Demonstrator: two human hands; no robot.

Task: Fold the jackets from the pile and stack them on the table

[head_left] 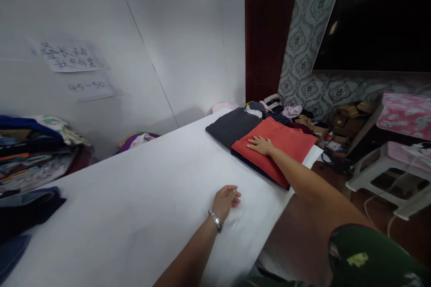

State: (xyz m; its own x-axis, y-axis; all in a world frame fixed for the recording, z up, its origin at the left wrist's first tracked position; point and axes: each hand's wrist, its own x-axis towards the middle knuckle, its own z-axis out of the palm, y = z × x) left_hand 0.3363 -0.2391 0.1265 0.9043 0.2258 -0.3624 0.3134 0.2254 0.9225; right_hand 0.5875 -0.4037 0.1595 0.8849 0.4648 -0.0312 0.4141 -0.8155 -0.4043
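Observation:
My right hand [261,145] lies flat with spread fingers on a folded red garment [286,141], near the far right end of the white table [144,197]. Dark fabric shows under the red garment's near edge. Beside it, farther left, is a folded dark grey garment [232,126]; whether the two overlap is unclear. My left hand [227,202], with a silver bracelet at its wrist, is over the bare table surface nearer to me. Its fingers are loosely curled and apart, and nothing shows in them.
Dark clothes [28,208] lie at the table's left end, with piled clothes [33,152] beyond. More clothes [272,110] are heaped past the far end. A plastic stool [380,166] and cardboard boxes [350,119] stand right. Handwritten papers [74,58] hang on the white wall.

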